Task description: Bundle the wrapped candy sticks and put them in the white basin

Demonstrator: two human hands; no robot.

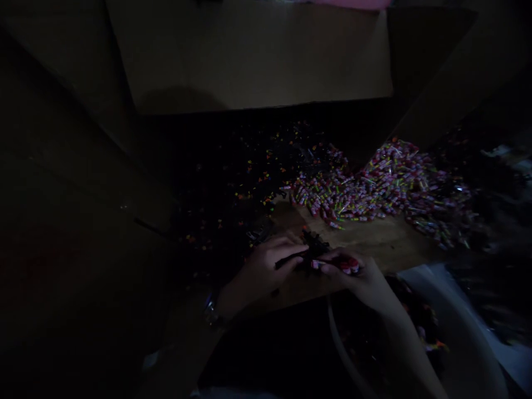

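Red piece [316,264] — long axis sideways, toward left hand [268,261]

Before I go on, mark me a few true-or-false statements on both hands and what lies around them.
1. The right hand holds red-and-white pieces. True.
2. The shiny band is on the right wrist. False: it is on the left wrist.
3. A heap of small colourful pieces lies on the wooden surface beyond the hands. True.
4. The left hand is at the far edge of the surface, well away from the right. False: the two hands are close together at the near side.
5. A container with a pale rim sits below the right forearm. True.
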